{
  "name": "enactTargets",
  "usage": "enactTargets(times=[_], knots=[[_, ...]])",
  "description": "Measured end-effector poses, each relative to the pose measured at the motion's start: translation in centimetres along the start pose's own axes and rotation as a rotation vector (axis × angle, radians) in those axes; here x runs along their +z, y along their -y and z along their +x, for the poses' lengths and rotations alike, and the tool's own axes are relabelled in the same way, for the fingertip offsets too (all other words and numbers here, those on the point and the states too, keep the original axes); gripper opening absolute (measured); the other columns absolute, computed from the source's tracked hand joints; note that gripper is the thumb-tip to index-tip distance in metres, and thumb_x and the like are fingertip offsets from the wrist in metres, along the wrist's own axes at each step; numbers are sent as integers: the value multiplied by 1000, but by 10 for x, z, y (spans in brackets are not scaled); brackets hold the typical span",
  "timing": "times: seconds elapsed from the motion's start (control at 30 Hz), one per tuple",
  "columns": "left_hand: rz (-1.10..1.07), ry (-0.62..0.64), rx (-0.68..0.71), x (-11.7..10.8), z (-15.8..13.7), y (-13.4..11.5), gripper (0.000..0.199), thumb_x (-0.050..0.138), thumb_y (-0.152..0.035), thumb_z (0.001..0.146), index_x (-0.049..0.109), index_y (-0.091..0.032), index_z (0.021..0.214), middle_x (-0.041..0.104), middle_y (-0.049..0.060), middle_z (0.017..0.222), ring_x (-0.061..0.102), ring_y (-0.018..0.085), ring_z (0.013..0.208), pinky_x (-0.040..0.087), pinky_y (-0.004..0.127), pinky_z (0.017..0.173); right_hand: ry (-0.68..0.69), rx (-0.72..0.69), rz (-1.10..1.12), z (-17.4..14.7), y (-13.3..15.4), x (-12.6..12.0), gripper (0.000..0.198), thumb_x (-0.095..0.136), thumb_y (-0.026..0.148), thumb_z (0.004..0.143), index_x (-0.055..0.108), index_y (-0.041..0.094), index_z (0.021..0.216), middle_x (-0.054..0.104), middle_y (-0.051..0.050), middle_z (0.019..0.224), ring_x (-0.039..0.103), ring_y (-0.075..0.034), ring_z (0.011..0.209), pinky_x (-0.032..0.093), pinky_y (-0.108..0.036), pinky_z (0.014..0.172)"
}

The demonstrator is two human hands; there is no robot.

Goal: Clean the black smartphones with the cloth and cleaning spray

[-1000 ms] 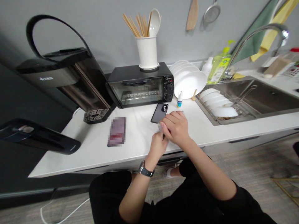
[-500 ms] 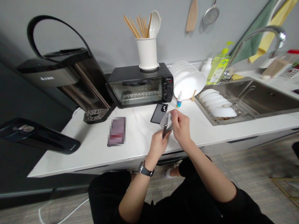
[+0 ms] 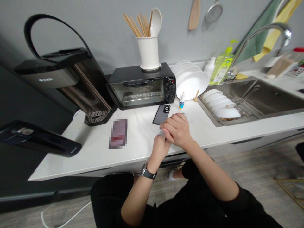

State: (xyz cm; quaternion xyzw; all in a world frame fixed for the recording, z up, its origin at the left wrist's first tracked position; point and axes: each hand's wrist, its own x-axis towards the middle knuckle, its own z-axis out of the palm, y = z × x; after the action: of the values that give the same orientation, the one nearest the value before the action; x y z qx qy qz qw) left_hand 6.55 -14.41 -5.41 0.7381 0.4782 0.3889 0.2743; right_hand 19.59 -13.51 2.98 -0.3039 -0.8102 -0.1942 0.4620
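The left hand [image 3: 160, 147] curls around a thin, mostly hidden grey-and-dark object [image 3: 162, 133] above the white bench [image 3: 140, 139]; the right hand [image 3: 177, 129] folds over it, grip unclear. Just farther lies a black-rimmed grey phone case [image 3: 161, 115]; to its right stands a small white-and-blue plastic bottle [image 3: 181, 101].

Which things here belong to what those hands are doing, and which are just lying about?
Seemingly in use:
left hand and right hand, together on a mostly hidden pale grey object
perhaps the flat grey, black-rimmed phone case nearby

Seemingly just lying about:
rectangular black toaster oven
cylindrical white utensil holder
round white plates
perhaps the small white, blue-labelled bottle
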Motion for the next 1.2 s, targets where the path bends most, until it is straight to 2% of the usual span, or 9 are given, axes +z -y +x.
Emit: enactTargets(times=[0.1,0.3,0.4,0.5,0.67,0.77,0.87,1.0,1.2], knots=[[16,31,-38,-4,0,-5,21,54,-24,99,73,-16,92,75,9,81,72,23,78,50,29,70,-64,161,141,-5,-4,2,36,40,27,107,66,21,83,64,-4,75,51,-21,74,38,-38,74],[-21,16,-56,-4,1,-8,27,56,-33,101,72,-17,86,72,5,76,68,20,73,44,25,66,-195,775,562,-10,-9,9,43,40,44,109,57,22,76,49,2,65,45,-15,61,33,-31,59],[-37,9,-60,-4,2,-8,27,57,-35,101,72,-17,87,73,4,76,68,20,73,45,26,66,-183,925,585,-8,-8,8,47,41,53,107,57,22,75,43,4,60,41,-14,56,30,-30,55],[-66,12,-51,-5,2,-9,24,57,-33,101,73,-18,92,77,6,84,71,21,78,49,27,70,-138,849,442,-5,-1,3,45,39,49,108,63,21,82,48,2,64,47,-16,60,33,-31,59],[-50,34,-61,-5,1,-7,18,56,-23,98,73,-16,99,78,8,88,73,23,82,54,29,75,-45,464,178,1,11,-6,37,41,30,107,69,22,85,66,-8,86,57,-22,83,43,-37,75],[-28,14,-45,-2,0,-2,19,57,-21,97,71,-15,108,78,10,90,74,25,88,56,31,78,36,240,80,3,9,-6,31,46,25,104,69,24,83,69,-5,81,54,-23,84,42,-41,84],[-15,25,-45,-2,0,0,19,55,-20,97,71,-15,106,79,11,91,75,26,91,56,31,78,56,134,63,4,2,-3,30,47,24,104,67,23,81,66,-3,76,51,-21,77,40,-40,81],[22,42,-61,-4,2,-4,17,55,-19,96,72,-16,95,78,10,86,75,26,83,53,29,71,26,207,172,4,-4,-2,35,47,30,103,60,23,71,57,-3,68,45,-20,70,36,-37,68],[-5,26,-72,-5,2,-8,28,56,-32,101,71,-18,83,75,7,77,72,22,74,47,27,66,-138,623,534,0,-7,5,48,41,45,108,41,24,65,41,2,64,41,-15,61,32,-32,59]])
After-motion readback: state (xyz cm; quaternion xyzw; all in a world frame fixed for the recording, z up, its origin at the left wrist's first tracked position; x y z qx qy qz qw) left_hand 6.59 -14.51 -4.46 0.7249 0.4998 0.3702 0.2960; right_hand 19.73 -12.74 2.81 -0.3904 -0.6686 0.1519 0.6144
